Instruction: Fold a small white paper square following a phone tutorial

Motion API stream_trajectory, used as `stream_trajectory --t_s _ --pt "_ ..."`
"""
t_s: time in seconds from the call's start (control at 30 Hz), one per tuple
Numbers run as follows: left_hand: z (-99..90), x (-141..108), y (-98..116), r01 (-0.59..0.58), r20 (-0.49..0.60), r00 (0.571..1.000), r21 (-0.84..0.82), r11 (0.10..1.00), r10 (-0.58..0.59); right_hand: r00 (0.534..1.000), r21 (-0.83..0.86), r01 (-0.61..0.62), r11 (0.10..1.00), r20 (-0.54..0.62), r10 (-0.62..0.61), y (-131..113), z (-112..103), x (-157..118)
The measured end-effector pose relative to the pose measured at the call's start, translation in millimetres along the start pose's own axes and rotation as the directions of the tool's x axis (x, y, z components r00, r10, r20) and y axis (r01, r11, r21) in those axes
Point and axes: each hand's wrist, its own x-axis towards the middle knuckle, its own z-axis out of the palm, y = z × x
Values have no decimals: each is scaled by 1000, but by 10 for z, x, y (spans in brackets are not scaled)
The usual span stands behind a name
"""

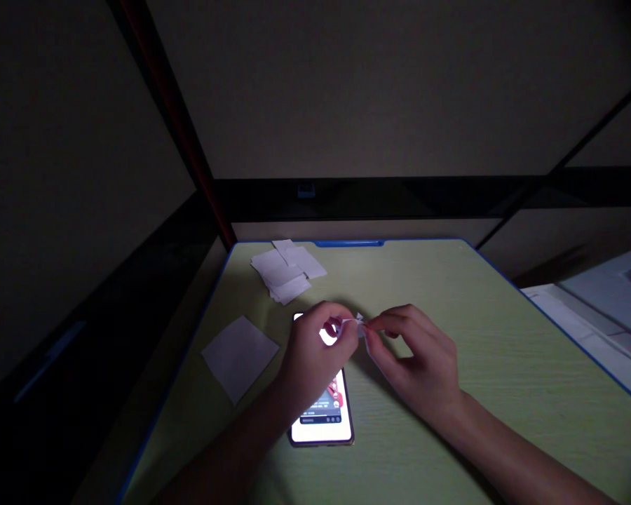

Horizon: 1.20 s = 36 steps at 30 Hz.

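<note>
Between my two hands is a small piece of folded white paper (360, 325), mostly covered by the fingers. My left hand (315, 351) pinches its left side with thumb and curled fingers. From the other side, the thumb and index fingertip of my right hand (418, 354) close on the paper's right end. Under my left hand lies a lit smartphone (323, 433), face up, its upper screen partly hidden by that hand. A single square sheet of white paper (240, 358) rests on the table to the left of the phone.
Several white paper squares (281, 272) lie in a loose pile near the far left of the table (505, 421). The table has a blue rim, with a blue strip (348, 243) at the far edge. A pale wall panel (373, 91) stands behind; white objects (604, 308) lie beyond the right edge.
</note>
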Motion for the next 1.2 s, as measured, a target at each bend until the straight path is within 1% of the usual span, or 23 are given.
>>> stream_trajectory --t_s 0.1,0.27,0.4,0.5,0.6,0.73,0.93,1.13,1.2 --pt "7 9 1 61 0 998 -56 997 -61 999 7 32 999 15 -32 -10 6 -8" --pt "14 36 -11 178 47 984 -152 972 -172 997 13 72 997 25 -73 4 14 -35" --pt "0 65 -12 254 100 966 -240 937 -237 993 -7 104 995 59 -103 24 19 -57" --pt "-16 81 -20 309 154 949 -286 907 -275 992 -44 117 992 59 -114 33 15 -66" --pt "-27 90 -45 313 188 946 -312 897 -265 991 -64 120 991 70 -116 41 8 -69" --pt "-41 96 -79 309 194 947 -320 895 -257 987 -82 141 987 86 -134 57 -1 -70" --pt "-55 110 -72 343 207 936 -357 869 -284 983 -100 149 984 118 -137 88 -14 -81" --pt "-33 125 -56 380 211 923 -366 849 -322 984 -99 143 985 124 -131 92 -21 -78" --pt "-31 126 -55 375 201 926 -366 852 -321 989 -69 117 991 104 -109 76 -29 -66"
